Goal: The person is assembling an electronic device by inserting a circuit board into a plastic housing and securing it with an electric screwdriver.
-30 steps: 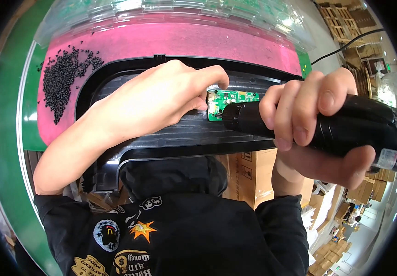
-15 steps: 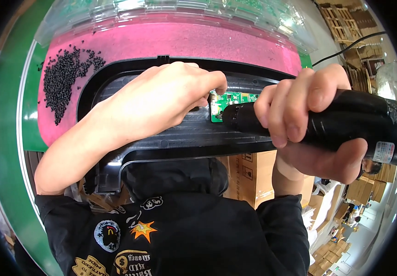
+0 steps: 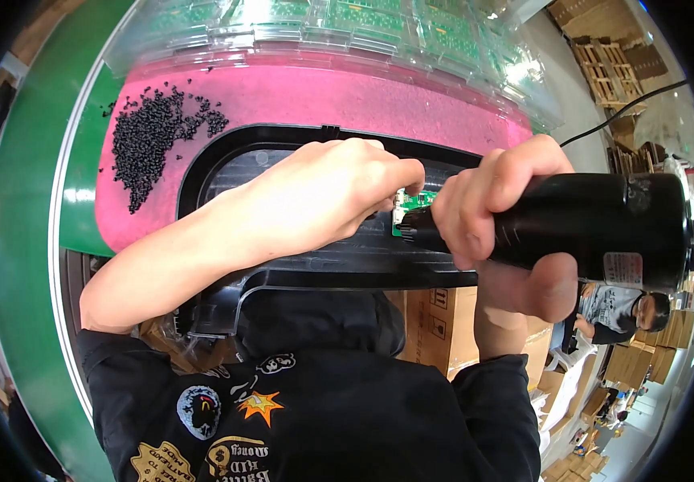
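Observation:
My right hand [image 3: 487, 205] is wrapped round a black electric screwdriver [image 3: 604, 217], held nearly level. Its tip end points left, at the lower edge of a green circuit board [image 3: 418, 201]. The board lies inside a long black plastic housing [image 3: 307, 279] with rounded corners and a raised rim. Over the housing reaches my left hand [image 3: 335, 185], its fingers curled and closed beside the left end of the board. What those fingertips pinch, if anything, is hidden under the hand. The screwdriver and my right hand cover much of the board.
A heap of small black screws [image 3: 150, 140] lies on the pink mat [image 3: 299, 92], left of the housing. Clear plastic trays [image 3: 379, 32] with green boards stand along the far side. A cardboard box [image 3: 443, 325] is below the near edge; another person [image 3: 616, 309] is at the right.
The whole view has shifted, so the mat, screws and housing sit further right and lower. The screwdriver tip stays at the board, and my left hand keeps its curled pose beside it.

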Demonstrator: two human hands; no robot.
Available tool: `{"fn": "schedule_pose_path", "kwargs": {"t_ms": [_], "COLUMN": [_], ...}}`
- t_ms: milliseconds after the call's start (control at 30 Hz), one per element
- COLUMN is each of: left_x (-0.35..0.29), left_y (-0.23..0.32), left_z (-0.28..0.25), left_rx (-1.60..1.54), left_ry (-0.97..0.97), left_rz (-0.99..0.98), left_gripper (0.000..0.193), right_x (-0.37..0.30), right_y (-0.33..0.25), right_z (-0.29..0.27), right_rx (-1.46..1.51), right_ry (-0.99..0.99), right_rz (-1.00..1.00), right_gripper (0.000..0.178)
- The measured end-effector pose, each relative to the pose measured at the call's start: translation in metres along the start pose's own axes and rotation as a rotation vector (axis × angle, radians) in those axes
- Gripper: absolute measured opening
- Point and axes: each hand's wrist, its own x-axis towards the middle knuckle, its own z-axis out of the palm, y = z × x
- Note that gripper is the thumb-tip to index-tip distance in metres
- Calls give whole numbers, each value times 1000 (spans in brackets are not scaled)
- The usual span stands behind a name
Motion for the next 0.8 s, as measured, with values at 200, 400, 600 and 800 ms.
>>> {"fn": "schedule_pose_path", "kwargs": {"t_ms": [200, 400, 600, 800], "left_x": [2, 8, 9, 11], "left_y": [4, 8, 10, 12], "left_z": [-4, -5, 0, 3], "left_rx": [-12, -158, -180, -163], "left_ry": [-55, 7, 116, 96], "left_rz": [27, 173, 258, 289], "left_gripper": [30, 36, 35, 33], "right_x": [1, -3, -4, -6], "right_y": [-2, -19, -19, -14], "right_z": [-22, -22, -31, -38], "right_rx": [302, 418, 443, 429], "right_ry": [-111, -54, -88, -114], "right_rz": [-294, -428, -431, -492], "right_gripper": [51, 48, 49, 49]}}
